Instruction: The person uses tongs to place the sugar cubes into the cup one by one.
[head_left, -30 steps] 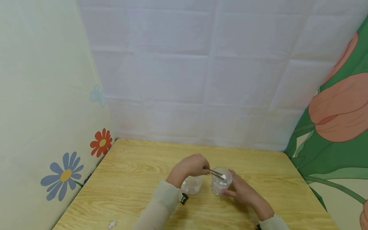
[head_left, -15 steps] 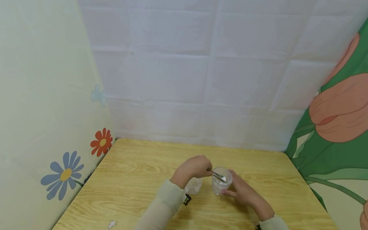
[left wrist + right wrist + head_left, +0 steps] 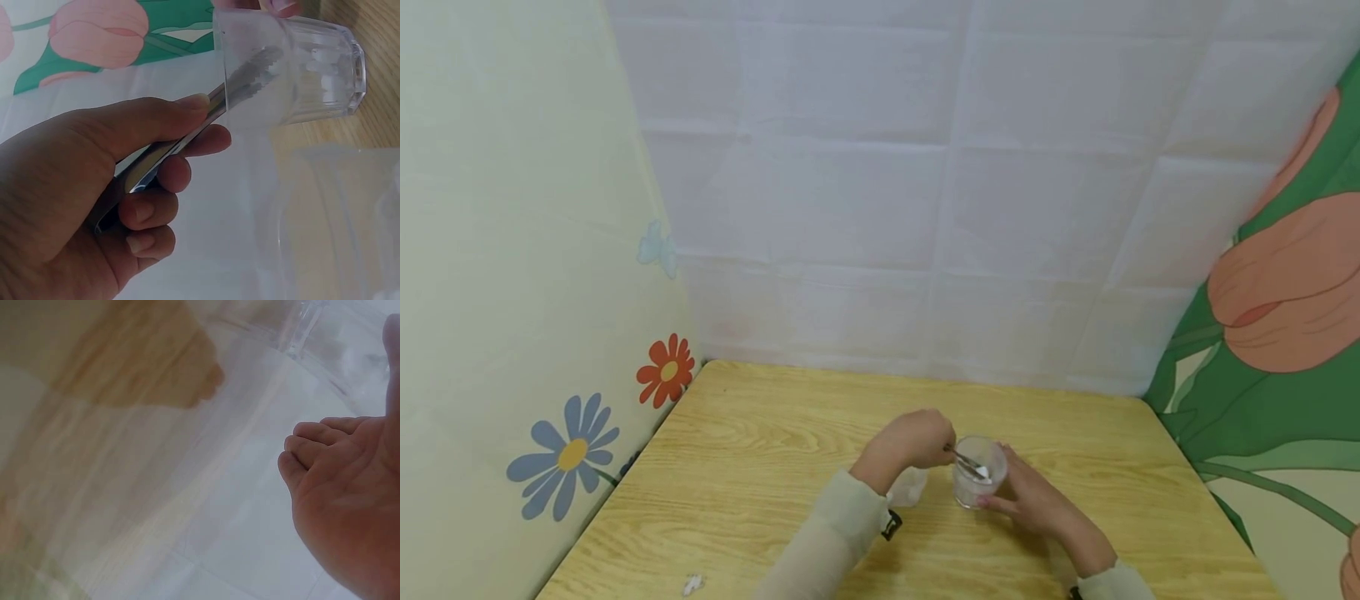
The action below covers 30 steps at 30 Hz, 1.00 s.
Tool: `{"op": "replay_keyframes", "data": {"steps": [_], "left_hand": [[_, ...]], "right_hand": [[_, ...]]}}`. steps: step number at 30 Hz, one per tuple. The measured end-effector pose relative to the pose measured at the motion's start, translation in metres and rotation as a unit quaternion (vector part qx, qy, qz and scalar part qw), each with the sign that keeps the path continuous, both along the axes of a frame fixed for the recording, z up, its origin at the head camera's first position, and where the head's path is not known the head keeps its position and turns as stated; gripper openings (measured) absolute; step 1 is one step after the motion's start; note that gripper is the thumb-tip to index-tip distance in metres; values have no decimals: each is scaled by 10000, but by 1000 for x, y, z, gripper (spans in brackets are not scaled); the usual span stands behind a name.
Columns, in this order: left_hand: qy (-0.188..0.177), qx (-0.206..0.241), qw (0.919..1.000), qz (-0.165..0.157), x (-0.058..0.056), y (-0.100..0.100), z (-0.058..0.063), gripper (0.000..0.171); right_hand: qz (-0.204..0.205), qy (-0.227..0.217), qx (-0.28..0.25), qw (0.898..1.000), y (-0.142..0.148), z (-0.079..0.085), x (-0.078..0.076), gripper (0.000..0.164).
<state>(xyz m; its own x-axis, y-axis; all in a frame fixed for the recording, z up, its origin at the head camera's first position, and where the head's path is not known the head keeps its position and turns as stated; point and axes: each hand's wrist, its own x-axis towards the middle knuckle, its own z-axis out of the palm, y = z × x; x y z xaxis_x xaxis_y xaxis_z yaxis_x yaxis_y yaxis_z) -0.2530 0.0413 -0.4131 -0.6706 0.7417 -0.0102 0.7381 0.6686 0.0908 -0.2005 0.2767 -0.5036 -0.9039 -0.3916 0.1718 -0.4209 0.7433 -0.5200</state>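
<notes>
My left hand (image 3: pixel 910 442) grips a pair of metal tongs (image 3: pixel 147 165), thumb on one side and fingers curled on the other. Their serrated tips reach inside a clear drinking glass (image 3: pixel 977 492). A white piece (image 3: pixel 982 472) shows near the tips in the head view; whether they pinch it, I cannot tell. Several small white pieces (image 3: pixel 326 78) lie at the bottom of the glass. My right hand (image 3: pixel 1033 498) holds the glass from the right, thumb at the front and fingers behind. In the right wrist view, the glass is only partly visible beside the right hand (image 3: pixel 350 469).
Just left of the glass stands a clear plastic container (image 3: pixel 908 490), partly hidden by the left wrist. Small white bits (image 3: pixel 692 584) lie near the front left of the wooden table (image 3: pixel 760 450). A white cloth backdrop (image 3: pixel 850 208) rises behind the table.
My left hand has moved a little right and down, and the tongs' tips sit lower in the glass. It covers more of the plastic container. The right hand and glass have stayed put.
</notes>
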Motion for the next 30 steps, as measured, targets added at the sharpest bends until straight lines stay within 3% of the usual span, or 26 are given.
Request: {"op": "replay_keyframes", "data": {"steps": [6,20,30], "left_hand": [[-155,56,9998,57,1,1,-1,24],[-78,7,10000,-56,1,3,-1,29],[-121,164,9998,35,4,-9,7,31]], "right_hand": [[-2,38,-19,10000,0,-1,0,86],[197,272,-100,9994,1,-3,-2,81],[287,224,-108,9993,1,-1,-2,83]]}}
